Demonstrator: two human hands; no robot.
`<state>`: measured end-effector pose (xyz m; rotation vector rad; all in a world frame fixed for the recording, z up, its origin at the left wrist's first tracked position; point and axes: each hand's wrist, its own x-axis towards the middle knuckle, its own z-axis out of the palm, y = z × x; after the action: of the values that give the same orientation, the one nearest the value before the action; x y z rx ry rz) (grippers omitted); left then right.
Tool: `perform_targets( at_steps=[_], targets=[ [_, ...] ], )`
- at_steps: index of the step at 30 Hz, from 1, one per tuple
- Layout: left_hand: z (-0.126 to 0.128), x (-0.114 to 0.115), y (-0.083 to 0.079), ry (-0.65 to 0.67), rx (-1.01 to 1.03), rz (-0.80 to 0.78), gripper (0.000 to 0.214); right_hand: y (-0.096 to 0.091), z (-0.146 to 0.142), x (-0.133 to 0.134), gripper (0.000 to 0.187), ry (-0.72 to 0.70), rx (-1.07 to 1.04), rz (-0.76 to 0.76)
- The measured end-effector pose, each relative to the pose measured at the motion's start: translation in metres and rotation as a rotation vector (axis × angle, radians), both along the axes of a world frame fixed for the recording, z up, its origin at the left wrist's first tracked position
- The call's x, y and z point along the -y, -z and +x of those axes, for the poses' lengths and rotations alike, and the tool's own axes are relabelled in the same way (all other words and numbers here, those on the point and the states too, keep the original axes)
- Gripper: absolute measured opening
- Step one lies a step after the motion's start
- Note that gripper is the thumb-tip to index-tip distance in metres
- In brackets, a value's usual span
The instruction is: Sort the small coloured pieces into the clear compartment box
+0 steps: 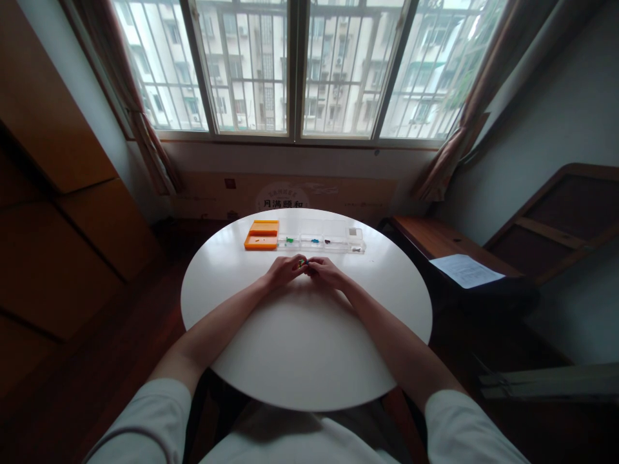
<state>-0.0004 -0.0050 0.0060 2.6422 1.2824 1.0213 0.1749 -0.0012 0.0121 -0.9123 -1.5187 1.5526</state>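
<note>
My left hand (pixel 284 269) and my right hand (pixel 325 270) meet fingertip to fingertip over the middle of the white table. Pinched in the left fingers is a small green piece (pixel 301 262). The right fingers close on a small dark blue piece (pixel 307 262) touching it; fingers partly hide both, and their exact kind is too small to tell. Just beyond my hands stands a clear compartment box (pixel 338 247) with its lid raised. It holds green bits (pixel 289 240), blue bits (pixel 314 241) and dark bits (pixel 327 241). An orange open box (pixel 261 247) adjoins it on the left.
The round white table (pixel 300 361) has its near edge close to my body. To the right, a paper sheet (pixel 467 270) lies on a wooden bench (pixel 425 235) near a leaning wooden frame (pixel 556 238). Cabinets (pixel 87 245) line the left side, and a barred window is ahead.
</note>
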Motion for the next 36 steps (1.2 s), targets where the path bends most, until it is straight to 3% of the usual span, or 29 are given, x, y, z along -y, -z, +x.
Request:
perform_targets(
  at_steps=[36],
  targets=[
    [-0.0001,-0.0008,-0.0002,0.001,-0.044,-0.003,0.028,0.0021,0.0006,-0.0013,0.016,-0.005,0.023,0.044]
  ],
)
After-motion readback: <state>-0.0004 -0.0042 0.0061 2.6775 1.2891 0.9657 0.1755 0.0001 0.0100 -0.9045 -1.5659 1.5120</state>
